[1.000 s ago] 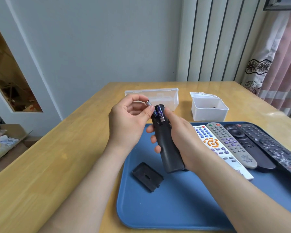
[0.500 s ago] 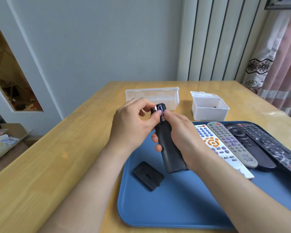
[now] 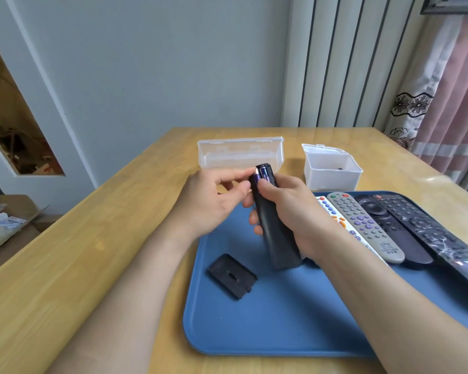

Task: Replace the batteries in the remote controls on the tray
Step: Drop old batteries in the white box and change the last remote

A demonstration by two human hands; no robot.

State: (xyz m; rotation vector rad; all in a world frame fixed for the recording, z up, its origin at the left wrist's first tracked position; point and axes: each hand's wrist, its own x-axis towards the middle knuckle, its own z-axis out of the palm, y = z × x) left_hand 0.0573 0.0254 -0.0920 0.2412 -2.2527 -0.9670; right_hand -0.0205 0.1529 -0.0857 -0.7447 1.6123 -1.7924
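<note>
**Head view: one remote in hand, battery bay open**

- Right hand (image 3: 295, 211): wrapped round the black remote (image 3: 277, 236), held back-side up above the blue tray (image 3: 281, 333). The thumb lies on the remote's back, just below the open bay at the end farthest from the wrist.
- Batteries: two purple cells lie side by side in that bay. The battery (image 3: 256, 180) on the left-hand side shows a silver tip. The second battery (image 3: 265, 176) lies just beside it, above the right thumb.
- Left hand (image 3: 214, 201): fingers curled, index tip and thumb pinching the battery on its side of the bay.
- Battery cover (image 3: 233, 276): flat on the tray, below the left hand, apart from both hands.
- Other remotes, in a row on the tray beyond the right wrist: white remote (image 3: 347, 229), partly hidden by the hand, then grey remote (image 3: 362, 222), round-pad remote (image 3: 387, 225) and long dark remote (image 3: 427, 230).
- Beyond the fingertips, on the wooden table (image 3: 79, 265): long clear box (image 3: 241, 152), and off to the right hand's side a small white box (image 3: 333, 174) holding something small and dark.
</note>
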